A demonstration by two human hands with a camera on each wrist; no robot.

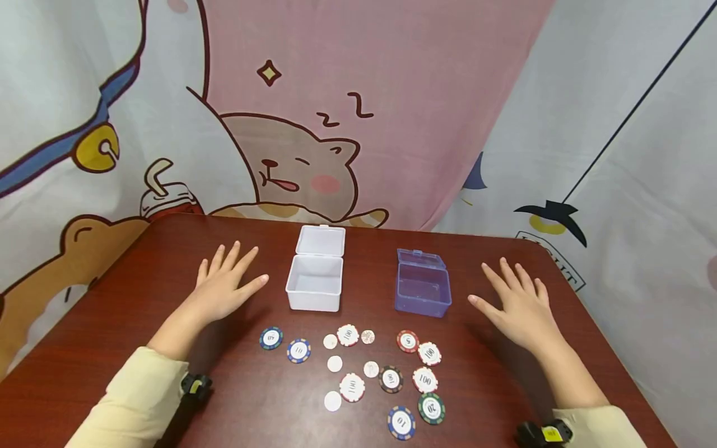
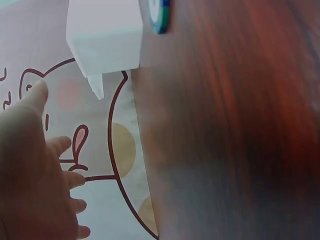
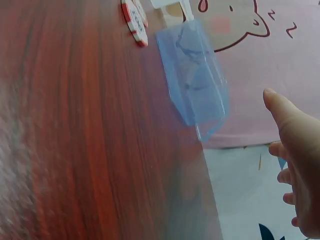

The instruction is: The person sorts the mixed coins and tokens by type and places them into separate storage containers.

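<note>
My left hand (image 1: pixel 221 289) hovers over the table with fingers spread and holds nothing, left of a white plastic box (image 1: pixel 315 283). On the other side my right hand (image 1: pixel 521 308), fingers spread too, is right of a translucent blue box (image 1: pixel 422 289). Both boxes have their lids tipped back, and nothing lies inside. In front of them lie several poker chips, among them a blue chip (image 1: pixel 271 338), a red chip (image 1: pixel 407 341), a black chip (image 1: pixel 390 379), a green chip (image 1: pixel 431 408) and a white chip (image 1: pixel 352 387). Small pale discs (image 1: pixel 335 363) are scattered between them.
The dark red-brown wooden table (image 1: pixel 252 410) ends at a back edge just behind the boxes. A cartoon-printed curtain (image 1: pixel 437 93) hangs beyond it and along the sides. Dark wrist devices (image 1: pixel 196 386) sit at both sleeve cuffs.
</note>
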